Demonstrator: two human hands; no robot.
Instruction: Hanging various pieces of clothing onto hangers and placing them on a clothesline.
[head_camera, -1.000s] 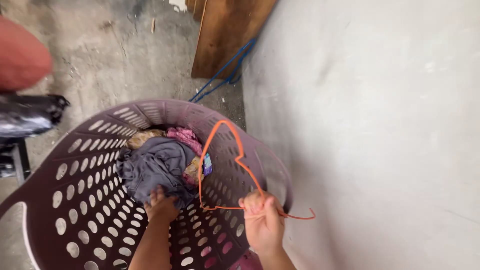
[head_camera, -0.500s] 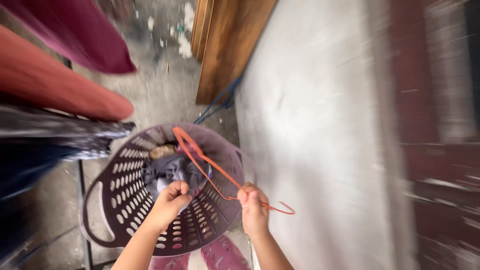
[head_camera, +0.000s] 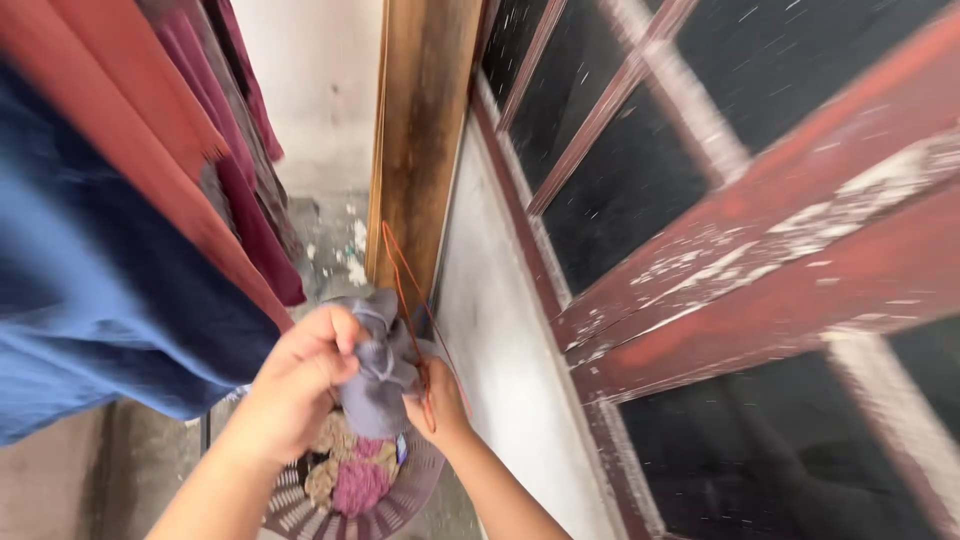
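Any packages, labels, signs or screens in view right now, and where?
Possible tag: small blue patch on the clothes in the laundry basket, below the grey garment; too small to be sure.
No packages, signs or screens in view.

This looks like a laundry-drying spot beside a house, probably an outdoor side passage. Hung garments (head_camera: 110, 250) in blue, orange and maroon fill the left of the frame. A perforated plastic laundry basket (head_camera: 390, 505) of crumpled clothes sits on rough concrete floor (head_camera: 330, 240) at the bottom centre. On the right stand a pale plastered wall (head_camera: 500, 350) and a window with peeling red frame (head_camera: 760, 260); a wooden board (head_camera: 425, 120) leans upright at top centre.
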